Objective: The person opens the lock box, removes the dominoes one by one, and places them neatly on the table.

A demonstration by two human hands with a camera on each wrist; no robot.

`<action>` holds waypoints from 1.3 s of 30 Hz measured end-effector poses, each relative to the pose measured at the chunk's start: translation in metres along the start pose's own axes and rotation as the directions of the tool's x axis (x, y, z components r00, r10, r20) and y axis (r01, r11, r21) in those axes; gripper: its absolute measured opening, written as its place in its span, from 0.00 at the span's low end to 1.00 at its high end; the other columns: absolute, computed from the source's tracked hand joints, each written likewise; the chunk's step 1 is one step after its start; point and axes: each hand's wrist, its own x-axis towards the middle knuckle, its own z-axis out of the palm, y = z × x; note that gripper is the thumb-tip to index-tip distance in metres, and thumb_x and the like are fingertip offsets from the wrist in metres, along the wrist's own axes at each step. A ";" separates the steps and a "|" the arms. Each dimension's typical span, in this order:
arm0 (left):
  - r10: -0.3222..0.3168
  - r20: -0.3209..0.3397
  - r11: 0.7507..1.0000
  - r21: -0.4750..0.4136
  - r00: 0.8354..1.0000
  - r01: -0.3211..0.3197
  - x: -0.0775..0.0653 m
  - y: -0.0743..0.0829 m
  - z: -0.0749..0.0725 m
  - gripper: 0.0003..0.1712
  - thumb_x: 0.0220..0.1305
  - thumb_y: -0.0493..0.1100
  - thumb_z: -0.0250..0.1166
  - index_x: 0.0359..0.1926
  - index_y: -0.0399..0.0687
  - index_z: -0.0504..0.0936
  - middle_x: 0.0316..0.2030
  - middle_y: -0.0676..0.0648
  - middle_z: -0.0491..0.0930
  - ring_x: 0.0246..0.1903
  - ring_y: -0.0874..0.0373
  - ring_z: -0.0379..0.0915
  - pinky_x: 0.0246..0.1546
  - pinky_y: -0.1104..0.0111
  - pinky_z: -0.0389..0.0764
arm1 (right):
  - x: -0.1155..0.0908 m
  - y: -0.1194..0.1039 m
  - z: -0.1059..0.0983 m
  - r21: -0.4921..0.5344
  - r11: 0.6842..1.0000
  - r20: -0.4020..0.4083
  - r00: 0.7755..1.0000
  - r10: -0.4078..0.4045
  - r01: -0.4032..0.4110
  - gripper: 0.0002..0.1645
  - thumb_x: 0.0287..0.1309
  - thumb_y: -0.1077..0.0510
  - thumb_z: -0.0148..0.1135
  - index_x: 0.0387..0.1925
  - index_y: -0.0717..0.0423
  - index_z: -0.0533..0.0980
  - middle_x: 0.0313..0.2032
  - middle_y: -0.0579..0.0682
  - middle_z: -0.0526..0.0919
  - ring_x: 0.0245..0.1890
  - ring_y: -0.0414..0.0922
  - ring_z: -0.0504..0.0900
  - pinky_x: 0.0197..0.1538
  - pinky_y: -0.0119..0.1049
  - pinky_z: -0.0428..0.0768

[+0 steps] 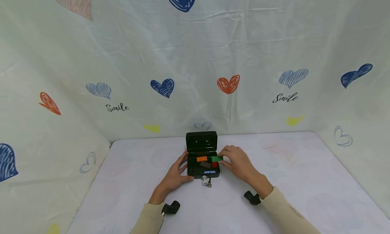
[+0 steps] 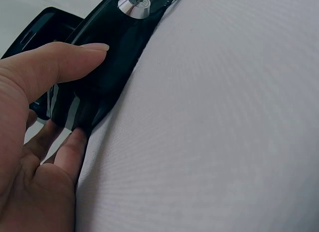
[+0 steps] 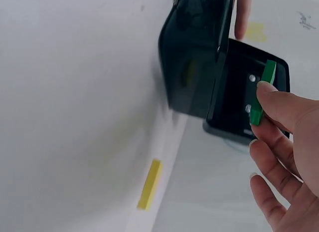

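the box (image 1: 195, 169) stands open on the counter (image 1: 131, 169). right hand (image 1: 239, 162), grip narrow, pinches a green block (image 1: 216, 158) at the box's two o'clock rim; left hand (image 1: 176, 174) holds its nine o'clock side. inside, orange block (image 1: 201, 159) near twelve, red block (image 1: 215, 164) at three.

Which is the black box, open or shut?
The box is open: its lid stands up at the back, and the orange block shows inside.
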 end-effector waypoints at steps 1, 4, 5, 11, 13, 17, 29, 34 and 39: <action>-0.001 0.000 1.000 0.002 1.000 0.001 0.000 0.000 0.000 0.67 0.54 0.25 0.77 0.86 0.50 0.48 0.82 0.37 0.53 0.79 0.36 0.56 0.74 0.53 0.70 | -0.001 0.002 -0.001 0.002 1.000 -0.009 1.000 0.000 0.000 0.14 0.50 0.61 0.84 0.40 0.52 0.89 0.38 0.43 0.85 0.41 0.44 0.83 0.44 0.39 0.84; -0.001 -0.001 1.000 0.001 1.000 0.001 0.000 0.000 0.000 0.67 0.54 0.24 0.77 0.86 0.50 0.48 0.82 0.37 0.53 0.79 0.36 0.56 0.75 0.54 0.69 | -0.005 0.008 -0.003 0.007 1.000 -0.037 0.999 -0.002 0.002 0.15 0.48 0.62 0.85 0.39 0.52 0.88 0.37 0.42 0.85 0.39 0.43 0.83 0.42 0.39 0.84; -0.001 -0.002 1.000 0.002 1.000 0.001 0.000 0.000 0.000 0.67 0.53 0.24 0.77 0.86 0.50 0.48 0.82 0.37 0.54 0.78 0.35 0.56 0.75 0.54 0.69 | -0.006 0.010 -0.004 0.007 1.000 -0.042 0.999 -0.001 0.001 0.14 0.48 0.62 0.85 0.38 0.52 0.88 0.36 0.42 0.85 0.39 0.43 0.83 0.41 0.39 0.84; 0.002 -0.005 1.000 0.005 1.000 -0.002 -0.001 0.000 0.001 0.66 0.54 0.24 0.77 0.86 0.50 0.49 0.82 0.37 0.54 0.78 0.36 0.56 0.74 0.55 0.70 | -0.012 0.020 -0.008 -0.003 0.999 -0.021 0.999 0.046 -0.047 0.15 0.49 0.62 0.85 0.39 0.53 0.89 0.36 0.43 0.86 0.40 0.44 0.84 0.43 0.41 0.85; 0.004 -0.004 1.000 -0.001 1.000 -0.004 -0.001 0.000 0.001 0.67 0.53 0.24 0.77 0.86 0.49 0.49 0.82 0.38 0.53 0.79 0.37 0.55 0.75 0.56 0.69 | -0.014 0.023 -0.008 -0.021 0.997 -0.003 0.998 0.068 -0.068 0.15 0.48 0.62 0.85 0.39 0.54 0.89 0.36 0.43 0.86 0.39 0.44 0.84 0.44 0.42 0.85; 0.014 -0.004 1.000 -0.016 1.000 -0.014 -0.001 0.000 0.001 0.67 0.53 0.23 0.77 0.86 0.48 0.49 0.83 0.39 0.51 0.80 0.39 0.52 0.76 0.57 0.67 | -0.016 0.031 -0.008 -0.048 0.994 0.029 0.995 0.101 -0.099 0.14 0.48 0.63 0.85 0.38 0.55 0.89 0.35 0.44 0.85 0.39 0.46 0.85 0.44 0.43 0.87; 0.003 -0.014 1.000 -0.004 1.000 -0.003 -0.002 0.001 0.002 0.66 0.54 0.24 0.77 0.86 0.51 0.49 0.83 0.39 0.52 0.79 0.37 0.54 0.74 0.55 0.70 | -0.022 0.052 -0.009 -0.070 0.991 0.070 0.991 0.115 -0.110 0.13 0.49 0.64 0.83 0.38 0.57 0.88 0.36 0.47 0.87 0.40 0.48 0.86 0.45 0.47 0.88; 0.001 -0.016 1.000 0.002 1.000 -0.001 -0.002 0.002 0.002 0.66 0.54 0.24 0.77 0.86 0.51 0.49 0.83 0.39 0.52 0.80 0.38 0.54 0.74 0.55 0.70 | -0.020 0.056 -0.009 -0.079 0.991 0.110 0.987 0.120 -0.112 0.12 0.51 0.64 0.82 0.38 0.58 0.88 0.37 0.48 0.87 0.40 0.49 0.86 0.44 0.48 0.88; -0.006 -0.015 1.000 0.005 1.000 0.006 -0.001 0.003 0.003 0.66 0.55 0.24 0.76 0.86 0.52 0.49 0.83 0.40 0.51 0.79 0.37 0.54 0.74 0.55 0.70 | -0.017 0.058 -0.008 -0.077 0.991 0.150 0.981 0.120 -0.110 0.11 0.52 0.63 0.82 0.38 0.58 0.88 0.37 0.48 0.87 0.40 0.49 0.85 0.45 0.49 0.88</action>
